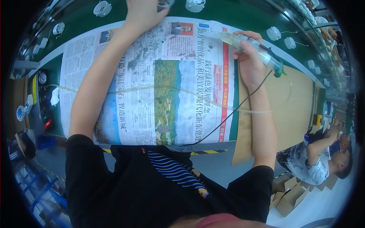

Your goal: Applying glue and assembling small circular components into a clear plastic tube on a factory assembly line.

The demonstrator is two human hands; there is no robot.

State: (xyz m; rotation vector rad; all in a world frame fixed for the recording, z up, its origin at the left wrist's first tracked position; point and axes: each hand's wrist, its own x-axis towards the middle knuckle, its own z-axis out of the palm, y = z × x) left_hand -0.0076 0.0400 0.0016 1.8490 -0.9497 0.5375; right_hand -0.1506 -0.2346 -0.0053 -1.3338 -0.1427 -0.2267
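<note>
My right hand (pixel 249 62) is wrapped round a clear glue-dispensing syringe (pixel 262 54), held slanted over the right edge of the newspaper. Its pale tip end points up and left; a green cap with a thin tube sits at the other end. At the far edge of the view, my left hand (pixel 146 15) reaches over the green belt, its fingers closed on a round white housing (pixel 165 4) with a dark inside. The picture's edge cuts off part of that hand and housing.
Stained newspaper (pixel 144 72) covers the bench, crossed by a clear hose (pixel 182 90) and black cable (pixel 216 127). Cardboard (pixel 281 110) lies right. White housings (pixel 195 4) stand on the green belt (pixel 235 11). A control box (pixel 43 95) is left; a co-worker (pixel 315 159) is right.
</note>
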